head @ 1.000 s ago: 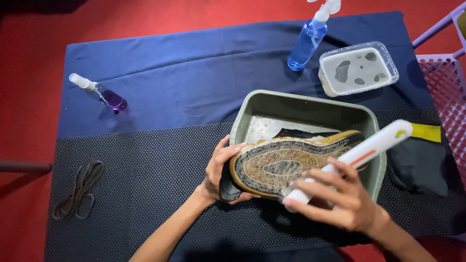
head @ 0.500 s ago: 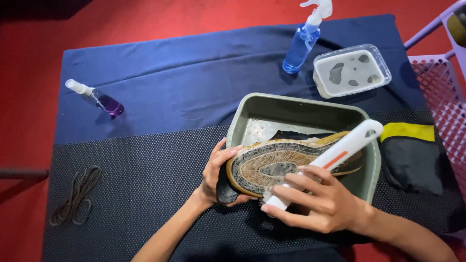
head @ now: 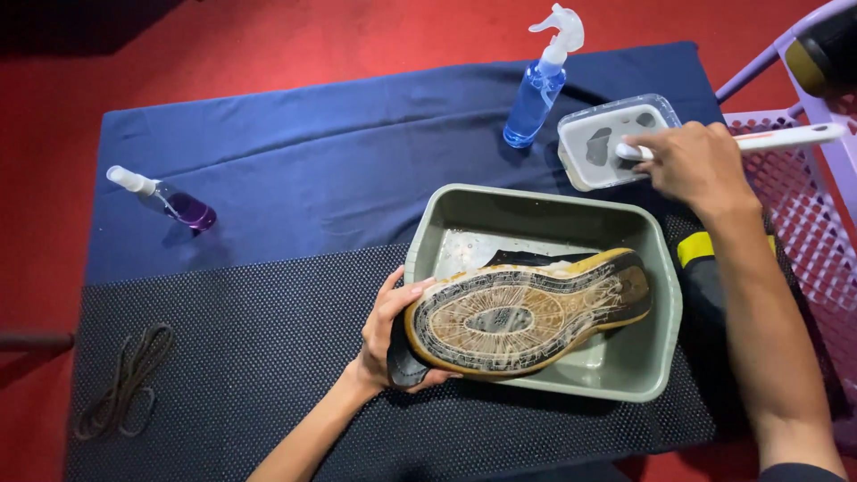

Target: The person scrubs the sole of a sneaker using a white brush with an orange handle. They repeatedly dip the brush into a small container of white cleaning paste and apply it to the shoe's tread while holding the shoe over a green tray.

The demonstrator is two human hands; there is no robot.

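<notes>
My left hand (head: pixel 393 335) grips the heel end of a shoe (head: pixel 527 312), which lies sole-up across a grey-green plastic tub (head: pixel 446 210). The sole is pale and patterned with a yellowish rim. My right hand (head: pixel 692 161) holds a white brush (head: pixel 794 137) by its handle, the brush head dipped in a small clear rectangular container (head: pixel 580 170) of pale liquid at the back right.
A blue trigger spray bottle (head: pixel 538 85) stands behind the tub. A small bottle with purple liquid (head: pixel 170 201) lies at the left. Dark shoelaces (head: pixel 125 384) rest on the black dotted mat (head: pixel 223 357). A purple mesh basket (head: pixel 803 205) is at the right edge.
My right hand has lifted the brush off the shoe sole and moved it back and right into the small clear container. The left hand keeps holding the shoe.
</notes>
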